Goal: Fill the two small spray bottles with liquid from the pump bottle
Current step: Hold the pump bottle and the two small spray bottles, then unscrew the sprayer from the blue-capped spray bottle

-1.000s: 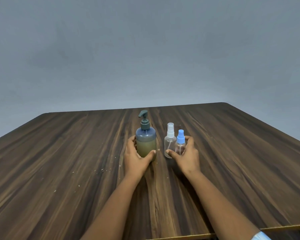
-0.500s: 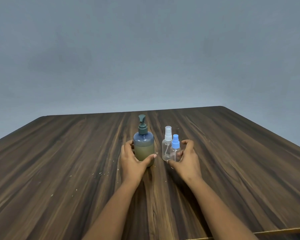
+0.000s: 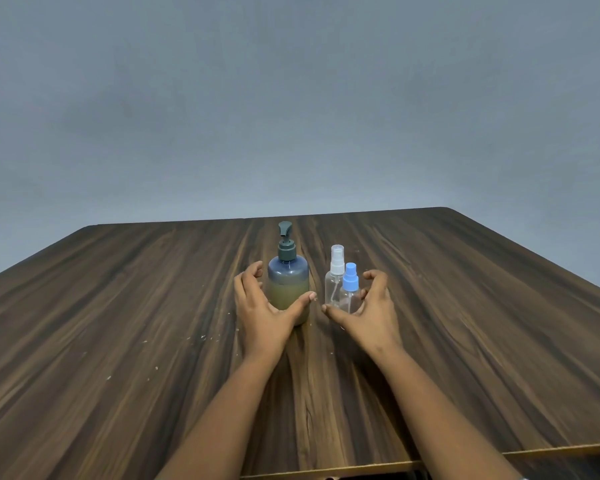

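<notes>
1. Wall, plain grey, filling the upper half behind everything.
2. Table, dark wood grain, carrying all three bottles near its middle.
3. Left hand, wrapping the lower body of the pump bottle, thumb lying across its front, fingers curling at its left side.
4. Right hand, arching loosely around both spray bottles, gripping neither, fingers standing apart from the nearer one.
5. Same pump bottle, standing upright, yellowish liquid filling its lower part, dark pump head on.
6. Clear white-capped spray bottle, standing upright just right of it.
7. Shorter blue-capped spray bottle, standing just beside, slightly nearer.
8. Pale crumbs, lying scattered on the left half.
</notes>
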Available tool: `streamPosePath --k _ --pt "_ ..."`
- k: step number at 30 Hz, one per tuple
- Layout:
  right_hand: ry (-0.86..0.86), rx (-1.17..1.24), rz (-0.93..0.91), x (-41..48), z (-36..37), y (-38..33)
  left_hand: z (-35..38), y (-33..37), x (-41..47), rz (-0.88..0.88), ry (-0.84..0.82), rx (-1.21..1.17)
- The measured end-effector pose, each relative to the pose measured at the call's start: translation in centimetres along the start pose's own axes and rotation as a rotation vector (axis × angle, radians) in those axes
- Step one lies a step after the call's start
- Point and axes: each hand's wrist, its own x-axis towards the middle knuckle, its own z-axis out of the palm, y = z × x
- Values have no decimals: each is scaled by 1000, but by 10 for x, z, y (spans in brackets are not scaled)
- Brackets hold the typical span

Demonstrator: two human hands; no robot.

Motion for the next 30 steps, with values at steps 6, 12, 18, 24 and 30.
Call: streamPosePath --k 6,12,18,24,30 --pt "3 -22 -13 1 0 1 0 3 0 12 49 -37" --pt "123 -3 -126 -1 -2 -2 -11 14 -2 250 226 -93" --pt "-6 63 -464 -8 3 -7 -14 25 -11 440 -4 -211" --pt "-64 157 -584 -7 8 -5 -8 30 -17 489 -132 -167" --pt "-9 180 -584 -2 8 -5 -7 35 -19 406 -98 -203"
